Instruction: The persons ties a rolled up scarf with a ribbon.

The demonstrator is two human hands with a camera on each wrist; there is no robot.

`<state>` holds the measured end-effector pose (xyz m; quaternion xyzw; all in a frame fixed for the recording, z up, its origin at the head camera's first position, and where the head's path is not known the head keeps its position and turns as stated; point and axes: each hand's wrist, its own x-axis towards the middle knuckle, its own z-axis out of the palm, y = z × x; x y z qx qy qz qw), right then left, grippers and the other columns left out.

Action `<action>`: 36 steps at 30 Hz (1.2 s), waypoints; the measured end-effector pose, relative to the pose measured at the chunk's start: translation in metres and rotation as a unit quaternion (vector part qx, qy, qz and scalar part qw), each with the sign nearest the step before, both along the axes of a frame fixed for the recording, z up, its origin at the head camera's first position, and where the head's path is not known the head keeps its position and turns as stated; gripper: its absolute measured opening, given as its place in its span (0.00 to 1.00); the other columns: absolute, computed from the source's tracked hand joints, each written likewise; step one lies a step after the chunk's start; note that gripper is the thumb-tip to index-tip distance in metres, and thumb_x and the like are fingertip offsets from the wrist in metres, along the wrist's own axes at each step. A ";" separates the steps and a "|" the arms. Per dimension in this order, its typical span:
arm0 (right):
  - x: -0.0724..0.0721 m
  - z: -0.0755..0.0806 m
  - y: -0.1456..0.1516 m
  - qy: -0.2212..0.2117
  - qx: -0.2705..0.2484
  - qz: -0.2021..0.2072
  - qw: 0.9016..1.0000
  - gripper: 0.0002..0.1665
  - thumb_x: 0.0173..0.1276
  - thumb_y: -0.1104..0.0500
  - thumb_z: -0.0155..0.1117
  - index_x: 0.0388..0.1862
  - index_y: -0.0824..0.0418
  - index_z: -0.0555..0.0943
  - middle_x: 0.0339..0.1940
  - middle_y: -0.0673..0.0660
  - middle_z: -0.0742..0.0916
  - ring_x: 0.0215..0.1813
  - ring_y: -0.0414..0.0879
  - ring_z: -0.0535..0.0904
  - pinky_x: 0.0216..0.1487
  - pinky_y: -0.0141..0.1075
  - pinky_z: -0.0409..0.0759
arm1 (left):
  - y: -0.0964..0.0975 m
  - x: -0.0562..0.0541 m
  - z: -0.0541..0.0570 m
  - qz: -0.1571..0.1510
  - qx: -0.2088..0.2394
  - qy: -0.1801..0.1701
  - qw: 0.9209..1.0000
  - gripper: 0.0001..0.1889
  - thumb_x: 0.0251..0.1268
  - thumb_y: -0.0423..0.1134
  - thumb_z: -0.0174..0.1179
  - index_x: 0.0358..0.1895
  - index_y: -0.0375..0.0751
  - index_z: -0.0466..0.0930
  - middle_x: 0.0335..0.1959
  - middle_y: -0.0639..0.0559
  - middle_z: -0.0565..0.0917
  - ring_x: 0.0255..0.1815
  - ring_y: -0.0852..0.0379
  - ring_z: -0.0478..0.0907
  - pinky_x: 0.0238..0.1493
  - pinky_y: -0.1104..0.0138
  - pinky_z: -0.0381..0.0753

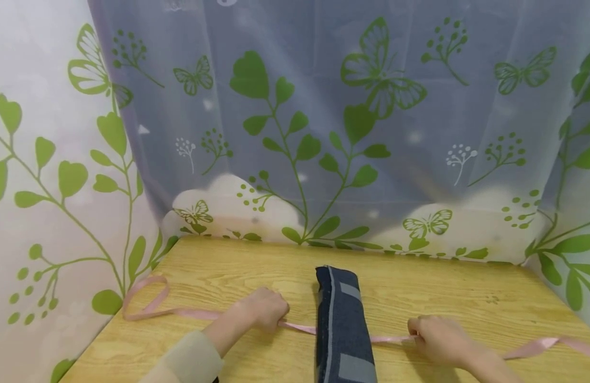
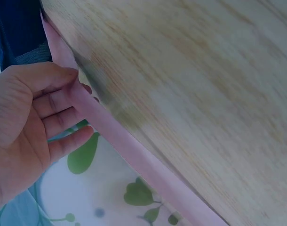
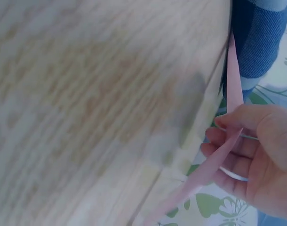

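A folded dark blue denim cloth [image 1: 344, 314] with grey-blue patches lies lengthwise on the wooden table. Beneath it runs a pink ribbon [image 1: 388, 339], coming out on both sides. To the left of the bundle, my left hand [image 1: 260, 309] pinches the ribbon between thumb and fingers, as the left wrist view shows along the ribbon [image 2: 120, 136]. On the other side my right hand [image 1: 440, 340] pinches the ribbon too; in the right wrist view the thumb presses the ribbon [image 3: 234, 84] against the fingers close by the denim [image 3: 261, 42].
The ribbon's left end curls in a loop [image 1: 146, 298] near the table's left edge, and its other end trails off to the right. Behind the wooden table [image 1: 256, 266] hangs a curtain [image 1: 323, 133] printed with green leaves and butterflies; similar sheets flank both sides.
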<state>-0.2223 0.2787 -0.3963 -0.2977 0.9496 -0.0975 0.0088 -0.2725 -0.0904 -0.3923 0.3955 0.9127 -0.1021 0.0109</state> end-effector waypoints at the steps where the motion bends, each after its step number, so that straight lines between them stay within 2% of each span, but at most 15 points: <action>1: 0.000 0.002 0.000 0.000 -0.003 0.001 1.000 0.07 0.56 0.69 0.61 0.28 0.58 0.79 0.25 0.48 0.82 0.22 0.34 0.72 0.20 0.28 0.68 | 0.000 -0.001 0.000 -0.001 0.000 0.004 1.000 0.12 0.56 0.40 0.64 0.19 0.48 0.72 0.14 0.60 0.66 0.15 0.65 0.59 0.18 0.73 0.62; 3: 0.000 0.006 0.001 0.005 -0.009 -0.001 1.000 0.08 0.56 0.70 0.60 0.29 0.57 0.80 0.25 0.49 0.83 0.22 0.33 0.72 0.20 0.28 0.68 | -0.002 -0.003 -0.001 -0.008 0.005 0.008 1.000 0.12 0.55 0.41 0.64 0.19 0.47 0.73 0.14 0.60 0.66 0.15 0.64 0.59 0.18 0.73 0.63; 7: 0.001 0.009 0.005 0.025 -0.007 0.000 1.000 0.08 0.57 0.69 0.62 0.27 0.56 0.81 0.25 0.46 0.81 0.23 0.31 0.69 0.20 0.28 0.65 | -0.003 -0.003 0.002 0.006 0.006 0.002 1.000 0.11 0.56 0.41 0.65 0.20 0.46 0.74 0.14 0.60 0.66 0.15 0.64 0.59 0.18 0.73 0.62; 12: 0.003 0.006 0.010 0.107 0.007 0.007 0.994 0.10 0.53 0.68 0.68 0.21 0.54 0.81 0.22 0.42 0.73 0.22 0.32 0.64 0.19 0.27 0.62 | -0.007 -0.001 0.004 0.026 0.016 0.007 1.000 0.16 0.56 0.37 0.63 0.14 0.46 0.68 0.12 0.59 0.62 0.14 0.64 0.56 0.17 0.73 0.58; 16: 0.006 0.006 0.013 0.147 0.025 -0.033 0.988 0.12 0.50 0.67 0.70 0.17 0.52 0.80 0.19 0.43 0.67 0.21 0.33 0.56 0.18 0.27 0.57 | -0.011 -0.001 0.004 0.040 0.031 0.005 0.999 0.19 0.57 0.37 0.62 0.13 0.47 0.63 0.11 0.59 0.59 0.14 0.64 0.53 0.16 0.73 0.54; 21: 0.009 0.007 0.017 0.132 0.057 -0.115 0.983 0.15 0.52 0.66 0.69 0.15 0.51 0.76 0.17 0.44 0.68 0.18 0.35 0.57 0.18 0.27 0.56 | -0.017 -0.004 -0.001 0.051 0.038 0.019 0.998 0.21 0.57 0.40 0.63 0.13 0.48 0.62 0.11 0.60 0.57 0.13 0.64 0.51 0.16 0.74 0.52; 25: 0.009 0.011 0.023 0.106 0.068 -0.155 0.980 0.10 0.52 0.70 0.66 0.19 0.56 0.81 0.19 0.47 0.77 0.20 0.38 0.70 0.18 0.30 0.69 | -0.020 -0.005 -0.002 0.045 0.046 0.029 0.997 0.21 0.56 0.42 0.64 0.13 0.48 0.62 0.11 0.60 0.57 0.13 0.65 0.51 0.16 0.74 0.51; 27: 0.008 0.013 0.027 0.088 0.070 -0.170 0.979 0.10 0.52 0.71 0.63 0.23 0.56 0.83 0.22 0.49 0.80 0.23 0.41 0.74 0.20 0.35 0.73 | -0.020 -0.006 -0.002 0.042 0.047 0.033 0.997 0.20 0.56 0.43 0.64 0.14 0.48 0.64 0.12 0.60 0.58 0.13 0.65 0.51 0.16 0.74 0.52; 28: 0.008 0.013 0.028 0.080 0.069 -0.175 0.979 0.10 0.53 0.72 0.62 0.23 0.57 0.82 0.22 0.48 0.79 0.23 0.42 0.74 0.20 0.36 0.73 | -0.020 -0.006 -0.003 0.041 0.048 0.034 0.997 0.20 0.56 0.43 0.65 0.14 0.48 0.64 0.11 0.60 0.58 0.13 0.65 0.51 0.16 0.74 0.52; 32: 0.010 0.012 0.033 0.063 0.068 -0.189 0.978 0.15 0.54 0.71 0.61 0.16 0.54 0.74 0.16 0.46 0.72 0.19 0.40 0.64 0.18 0.34 0.64 | -0.020 -0.008 -0.005 0.036 0.045 0.044 0.997 0.19 0.55 0.45 0.65 0.14 0.48 0.65 0.12 0.60 0.59 0.13 0.65 0.53 0.15 0.74 0.54; 36: 0.011 0.012 0.038 0.061 0.072 -0.199 0.975 0.16 0.55 0.67 0.63 0.15 0.53 0.71 0.14 0.46 0.70 0.18 0.41 0.63 0.18 0.35 0.63 | -0.021 -0.008 -0.006 0.034 0.047 0.046 0.997 0.19 0.54 0.44 0.66 0.15 0.48 0.66 0.12 0.60 0.60 0.13 0.65 0.53 0.15 0.74 0.54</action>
